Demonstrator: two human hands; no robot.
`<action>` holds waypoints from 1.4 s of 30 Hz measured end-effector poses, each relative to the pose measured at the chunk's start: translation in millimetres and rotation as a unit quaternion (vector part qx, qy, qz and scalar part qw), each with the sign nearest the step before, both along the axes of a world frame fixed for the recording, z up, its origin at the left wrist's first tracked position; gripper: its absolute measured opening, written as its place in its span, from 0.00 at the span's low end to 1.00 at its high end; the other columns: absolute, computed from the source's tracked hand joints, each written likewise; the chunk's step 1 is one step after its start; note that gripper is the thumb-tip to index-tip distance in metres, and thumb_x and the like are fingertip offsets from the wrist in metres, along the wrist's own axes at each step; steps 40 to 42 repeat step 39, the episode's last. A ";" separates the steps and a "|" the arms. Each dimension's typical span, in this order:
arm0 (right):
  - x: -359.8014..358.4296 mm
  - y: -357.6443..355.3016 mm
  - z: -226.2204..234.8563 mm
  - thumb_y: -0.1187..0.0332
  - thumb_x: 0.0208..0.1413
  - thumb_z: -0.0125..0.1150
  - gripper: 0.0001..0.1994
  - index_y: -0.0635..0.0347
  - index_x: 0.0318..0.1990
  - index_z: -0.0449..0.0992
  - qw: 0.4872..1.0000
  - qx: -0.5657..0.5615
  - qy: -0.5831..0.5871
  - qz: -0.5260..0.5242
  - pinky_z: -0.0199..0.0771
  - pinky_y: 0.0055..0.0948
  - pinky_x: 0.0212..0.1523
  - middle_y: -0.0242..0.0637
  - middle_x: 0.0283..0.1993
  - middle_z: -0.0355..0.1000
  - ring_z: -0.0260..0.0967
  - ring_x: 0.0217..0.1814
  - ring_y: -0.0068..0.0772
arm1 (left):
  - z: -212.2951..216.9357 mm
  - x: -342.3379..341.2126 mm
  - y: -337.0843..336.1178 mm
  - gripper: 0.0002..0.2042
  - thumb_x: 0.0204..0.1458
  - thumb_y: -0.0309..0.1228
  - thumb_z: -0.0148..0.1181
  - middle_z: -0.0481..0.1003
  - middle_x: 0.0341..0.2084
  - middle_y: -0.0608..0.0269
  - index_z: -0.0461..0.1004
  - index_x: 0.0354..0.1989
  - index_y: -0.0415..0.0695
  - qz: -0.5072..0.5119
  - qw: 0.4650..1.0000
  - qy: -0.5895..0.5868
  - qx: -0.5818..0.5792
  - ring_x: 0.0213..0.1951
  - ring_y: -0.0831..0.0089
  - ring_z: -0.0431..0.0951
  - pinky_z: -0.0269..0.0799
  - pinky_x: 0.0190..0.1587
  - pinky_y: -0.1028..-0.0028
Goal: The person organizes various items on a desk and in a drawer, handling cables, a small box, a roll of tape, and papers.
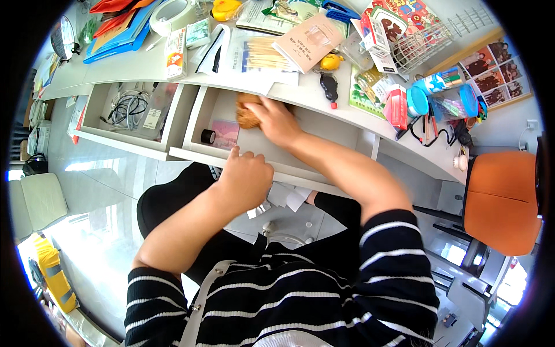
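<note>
My right hand [277, 120] reaches into an open white drawer [188, 155] under the desk. Its fingers are closed on a brown fuzzy thing [247, 113], perhaps a cloth or plush, at the drawer's back left. My left hand [245, 179] is curled at the drawer's front panel, with a fingertip at the upper edge; the rest of its fingertips are hidden. Near the left hand, a small black roll [208, 136] and a pink card [224, 132] lie on the drawer bottom.
A second open drawer [87, 120] on the left holds coiled cables [128, 110]. Cluttering the desk are a pink-beige booklet [309, 41], cotton swabs [263, 55], blue folders [118, 49], a wire rack [425, 49] and a pen cup [454, 101]. An orange chair [500, 202] stands at right.
</note>
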State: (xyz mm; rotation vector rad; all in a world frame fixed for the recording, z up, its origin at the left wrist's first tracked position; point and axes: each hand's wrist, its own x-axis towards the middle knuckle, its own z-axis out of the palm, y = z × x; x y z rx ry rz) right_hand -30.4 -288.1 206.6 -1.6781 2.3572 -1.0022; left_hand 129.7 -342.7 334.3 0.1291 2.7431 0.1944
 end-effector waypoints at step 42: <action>-24.5 68.8 13.3 0.63 0.49 0.59 0.16 0.42 0.47 0.76 0.906 0.367 -0.077 0.195 0.58 0.42 0.52 0.41 0.45 0.63 0.56 0.56 0.42 | -10.0 -11.3 -7.6 0.05 0.42 0.30 0.61 0.73 0.28 0.58 0.76 0.25 0.43 0.023 0.998 0.017 0.062 0.35 0.58 0.75 0.71 0.39 0.64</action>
